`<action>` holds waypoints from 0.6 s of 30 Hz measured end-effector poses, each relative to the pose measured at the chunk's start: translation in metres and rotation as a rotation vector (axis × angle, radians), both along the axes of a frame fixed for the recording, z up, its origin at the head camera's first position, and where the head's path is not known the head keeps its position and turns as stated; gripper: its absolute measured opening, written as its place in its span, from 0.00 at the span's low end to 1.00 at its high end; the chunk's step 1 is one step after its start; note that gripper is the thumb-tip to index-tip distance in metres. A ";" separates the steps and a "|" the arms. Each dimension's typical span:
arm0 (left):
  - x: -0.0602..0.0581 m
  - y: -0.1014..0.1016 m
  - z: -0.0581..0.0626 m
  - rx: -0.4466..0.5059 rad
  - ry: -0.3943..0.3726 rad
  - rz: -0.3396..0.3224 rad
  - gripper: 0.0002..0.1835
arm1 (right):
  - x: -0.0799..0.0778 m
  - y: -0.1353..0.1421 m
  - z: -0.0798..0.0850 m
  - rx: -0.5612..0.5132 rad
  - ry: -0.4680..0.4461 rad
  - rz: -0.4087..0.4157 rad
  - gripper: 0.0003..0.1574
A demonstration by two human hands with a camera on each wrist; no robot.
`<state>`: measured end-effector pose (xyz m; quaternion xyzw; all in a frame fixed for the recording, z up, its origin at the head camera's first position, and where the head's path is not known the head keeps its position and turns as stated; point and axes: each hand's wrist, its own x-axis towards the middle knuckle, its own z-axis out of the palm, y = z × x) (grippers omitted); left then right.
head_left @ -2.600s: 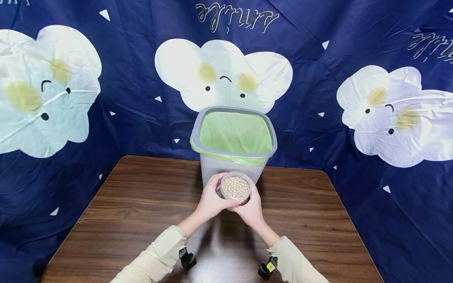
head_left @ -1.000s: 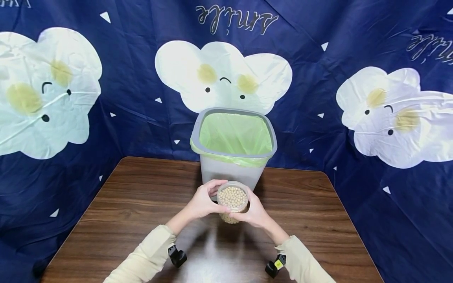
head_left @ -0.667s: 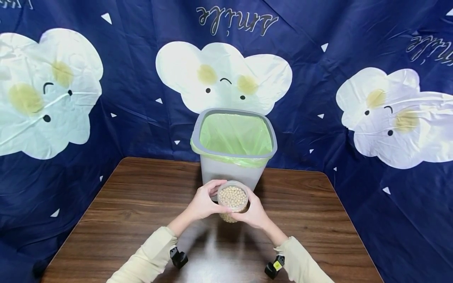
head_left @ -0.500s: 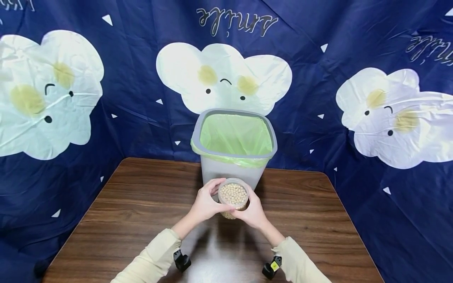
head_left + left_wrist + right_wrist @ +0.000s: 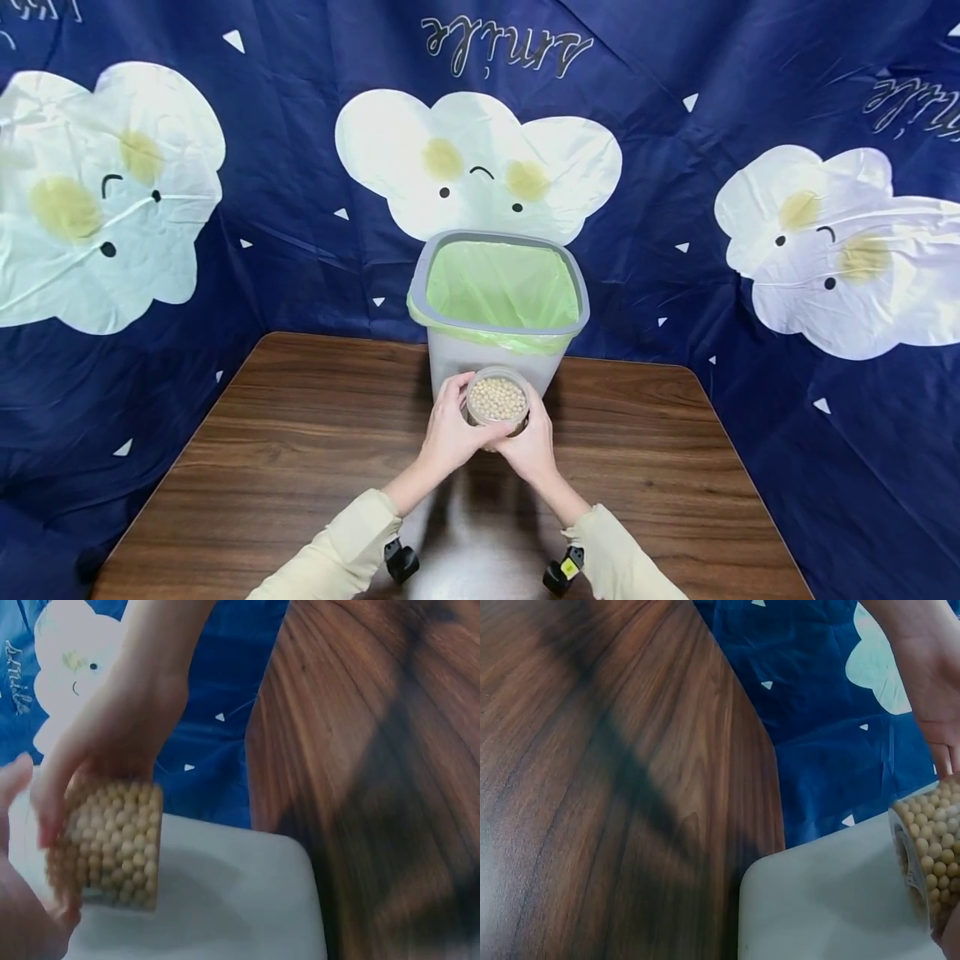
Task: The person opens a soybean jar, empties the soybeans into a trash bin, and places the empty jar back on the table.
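A clear round container [image 5: 497, 400] full of pale beans is held between both hands in front of the bin [image 5: 420, 292]. My left hand [image 5: 453, 417] curls round its left side and my right hand [image 5: 534, 433] round its right side. In the left wrist view the container [image 5: 105, 844] lies against the bin's white wall [image 5: 217, 900], with the right hand's fingers [image 5: 124, 735] over it. The right wrist view catches the container's edge [image 5: 930, 847] at the far right. Whether it has a lid, I cannot tell.
The grey-rimmed bin, lined with a green bag [image 5: 501, 283], stands at the far middle of the brown wooden table [image 5: 300, 433]. A blue cloth with white cloud faces [image 5: 480, 158] hangs behind and on both sides.
Over the last second both hands have lifted the container a little and brought it closer to the bin. The grip is the same.
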<state>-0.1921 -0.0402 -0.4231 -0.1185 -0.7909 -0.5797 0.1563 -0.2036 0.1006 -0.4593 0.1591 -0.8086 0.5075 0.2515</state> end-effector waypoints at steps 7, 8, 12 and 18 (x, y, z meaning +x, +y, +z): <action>-0.013 -0.027 0.010 0.159 -0.080 -0.342 0.27 | 0.010 0.014 0.020 -0.081 -0.153 0.184 0.49; -0.015 -0.031 0.011 0.161 -0.097 -0.380 0.27 | 0.013 0.016 0.026 -0.077 -0.160 0.221 0.49; -0.018 -0.039 0.013 0.109 -0.150 -0.507 0.34 | 0.023 0.019 0.047 -0.011 -0.142 0.375 0.48; -0.014 -0.040 0.012 0.046 -0.169 -0.571 0.42 | 0.022 0.022 0.040 0.026 -0.148 0.466 0.49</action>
